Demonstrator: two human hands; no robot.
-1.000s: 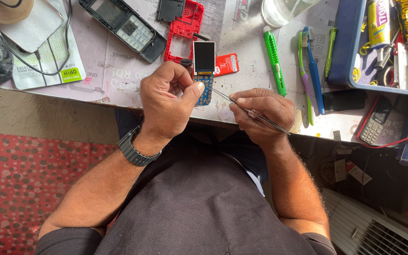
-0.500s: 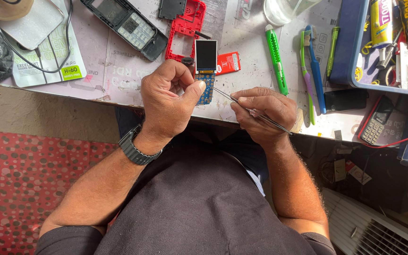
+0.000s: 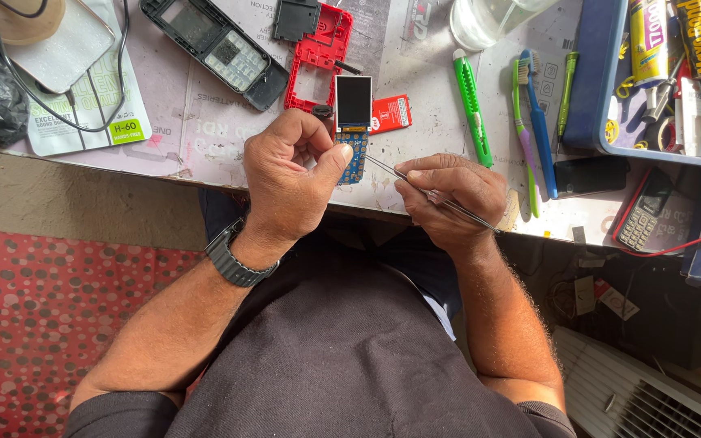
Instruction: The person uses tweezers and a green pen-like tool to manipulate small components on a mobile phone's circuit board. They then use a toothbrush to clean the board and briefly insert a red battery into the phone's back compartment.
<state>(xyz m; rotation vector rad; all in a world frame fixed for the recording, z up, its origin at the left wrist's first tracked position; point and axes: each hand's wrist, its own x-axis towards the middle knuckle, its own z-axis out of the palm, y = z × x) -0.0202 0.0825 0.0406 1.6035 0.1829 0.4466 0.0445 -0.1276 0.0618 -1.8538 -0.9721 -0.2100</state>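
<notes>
Two hands engaged: left hand (image 3: 290,174) pinches flat blue circuit board (image 3: 354,134) with glossy screen; right hand (image 3: 448,195) grips thin steel tweezers (image 3: 415,188) at its edge.

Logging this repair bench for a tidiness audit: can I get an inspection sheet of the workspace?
Surface: table covered with printed paper.
Job's things: phone circuit board with screen; tweezers.
Clutter: black phone housing, red phone frame, green utility knife, toothbrushes, blue tray.
Hands: left hand pinches the board; right hand holds the tweezers.
Cables: black cable, red wire.
Surroundings: red dotted mat.
</notes>
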